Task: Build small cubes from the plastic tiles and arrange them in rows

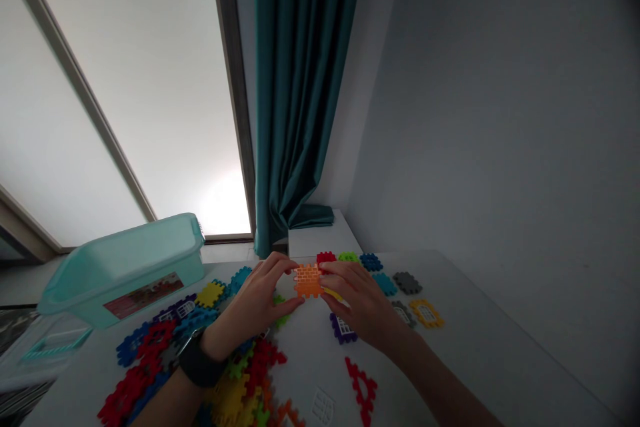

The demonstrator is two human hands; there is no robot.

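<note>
An orange brick-patterned plastic interlocking tile stands between my hands near the middle of the white table. My left hand, with a black watch strap on its wrist, grips the tile's left edge. My right hand grips its right edge. A yellow piece shows just under my right fingers, partly hidden. A heap of mixed tiles lies below my left wrist, and a purple window tile lies beside my right hand.
A pale teal plastic bin sits at the table's far left. Several coloured tiles, including a grey one, lie in a row at the back right. A red roof-shaped piece lies near the front. A wall runs along the right side.
</note>
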